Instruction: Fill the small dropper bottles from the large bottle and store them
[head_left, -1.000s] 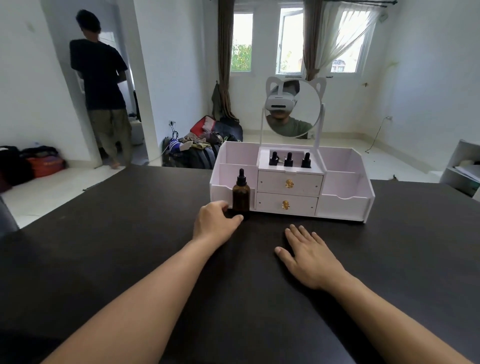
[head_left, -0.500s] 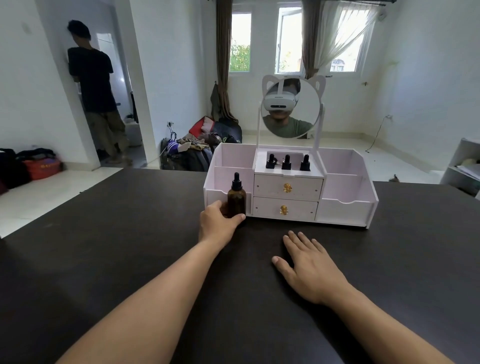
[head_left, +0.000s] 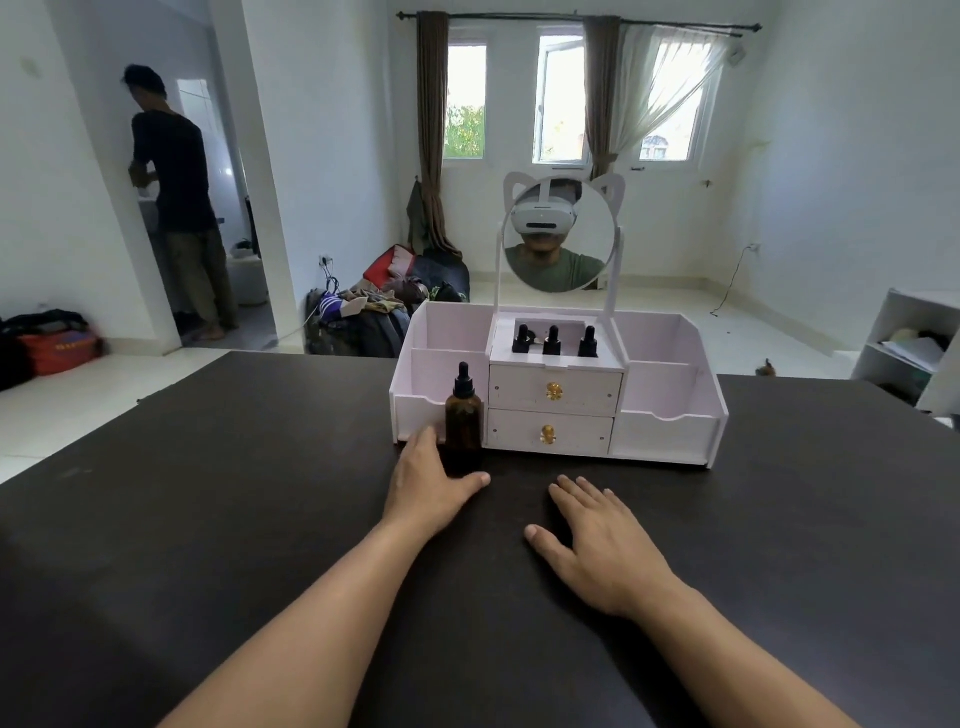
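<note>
The large amber dropper bottle (head_left: 463, 418) stands upright on the dark table (head_left: 208, 493), just in front of the white organizer (head_left: 670, 431). My left hand (head_left: 428, 488) wraps around its base, fingers on the left side and thumb on the right. My right hand (head_left: 597, 540) lies flat on the table to the right, fingers spread, holding nothing. Three small dropper bottles (head_left: 552, 340) with black caps stand in a row in the organizer's top middle compartment, above its two drawers.
A round mirror (head_left: 558, 234) with cat ears rises behind the organizer's middle. Open side compartments flank the drawers. A white shelf (head_left: 904, 343) stands off the table's right. A person (head_left: 176, 208) stands in the doorway at far left, bags on the floor.
My hands have barely moved; the left stays at the bottle's base and the right stays flat. The view has tilted up a little. The person in the doorway has shifted.
</note>
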